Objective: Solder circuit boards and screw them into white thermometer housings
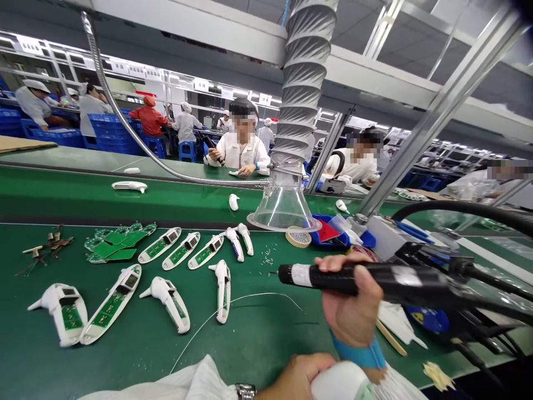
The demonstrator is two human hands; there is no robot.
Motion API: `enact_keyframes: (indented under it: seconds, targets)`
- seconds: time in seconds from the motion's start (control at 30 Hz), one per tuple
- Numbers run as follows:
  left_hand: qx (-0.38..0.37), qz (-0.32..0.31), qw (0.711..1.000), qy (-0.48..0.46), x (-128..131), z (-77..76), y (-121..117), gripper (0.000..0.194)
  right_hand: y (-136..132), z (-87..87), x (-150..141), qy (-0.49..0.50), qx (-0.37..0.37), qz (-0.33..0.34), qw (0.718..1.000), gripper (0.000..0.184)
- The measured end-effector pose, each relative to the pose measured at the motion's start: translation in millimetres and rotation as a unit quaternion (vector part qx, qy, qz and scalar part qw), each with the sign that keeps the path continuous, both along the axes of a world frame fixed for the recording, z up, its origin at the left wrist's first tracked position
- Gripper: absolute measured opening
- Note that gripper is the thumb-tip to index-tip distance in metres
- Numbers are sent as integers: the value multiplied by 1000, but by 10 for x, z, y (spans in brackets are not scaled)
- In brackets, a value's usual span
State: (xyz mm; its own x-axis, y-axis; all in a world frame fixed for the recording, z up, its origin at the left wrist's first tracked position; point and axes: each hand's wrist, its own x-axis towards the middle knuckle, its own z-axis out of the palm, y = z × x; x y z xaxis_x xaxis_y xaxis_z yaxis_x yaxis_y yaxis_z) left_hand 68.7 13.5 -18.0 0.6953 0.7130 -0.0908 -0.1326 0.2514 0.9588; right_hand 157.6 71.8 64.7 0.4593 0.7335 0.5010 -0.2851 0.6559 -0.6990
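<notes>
Your R hand has the black elec. screwdriver, fingers & thumb wrapped round its body; blue wristband below. Its bit points L, nr the loose screws scattered on the green desk; can't tell if it's touching any. Your L hand, w/ a metal watch on the wrist, is grasping a white housing, partly cut off at btm of view, just below your R hand.

Off to the L, white shells lie in 2 rough rows, most showing green boards inside. A thin white wire crosses the R-most shell of the front row. Loose PCBs are heaped behind, wired parts to their L. Tape roll sits nr the screws, beside the blue tray; clear hood hangs above. Across the belt, a co-worker in white holds a dark tool.
</notes>
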Motion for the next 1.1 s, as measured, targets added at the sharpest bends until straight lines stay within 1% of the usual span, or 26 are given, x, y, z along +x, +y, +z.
enact_keyframes:
  seconds: [0.1,0.2,0.3,0.4,0.5,0.57,0.7,0.87,1.1]
  targets:
    - [-45,14,999,-25,-26,165,-11,34,-352,118,234,19,6,-75,997,28]
    - [-113,58,990,-60,-51,274,10,34,-706,164,404,67,-10,-145,987,34]
    - [-163,114,975,-104,-72,285,54,33,-987,146,480,122,-27,-169,978,36]
    - [-225,114,960,-119,-92,269,96,33,-1164,95,498,151,-32,-173,973,36]
    - [-276,88,949,-127,-104,264,126,30,-1239,49,490,161,-37,-163,973,37]
    - [-288,74,946,-128,-107,261,138,28,-1248,32,477,161,-40,-162,973,39]
    - [-286,71,948,-123,-115,246,153,27,-1244,22,447,160,-46,-160,973,39]
    - [-283,77,949,-119,-125,252,159,33,-1261,12,431,147,-46,-150,977,36]
    - [-254,61,959,-112,-123,252,160,34,-1285,17,475,154,-71,-148,974,33]
